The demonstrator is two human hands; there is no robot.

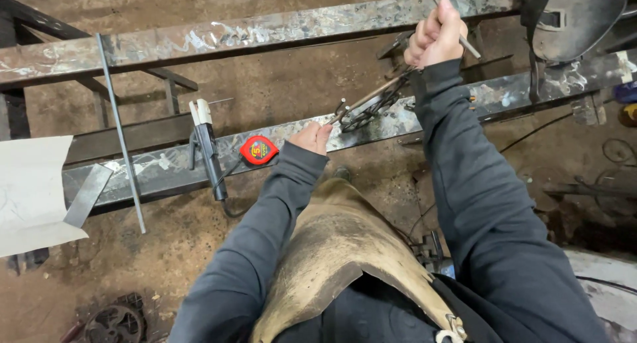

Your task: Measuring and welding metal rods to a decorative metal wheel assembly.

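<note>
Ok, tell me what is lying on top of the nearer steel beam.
On the nearer steel beam lie a red tape measure, a welding electrode holder and a black wrought-iron scroll piece. The left hand rests on its edge. The right sleeve covers part of the beam.

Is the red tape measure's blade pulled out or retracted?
Retracted: the red tape measure lies flat on the steel bar, no blade showing, beside the left hand.
</note>
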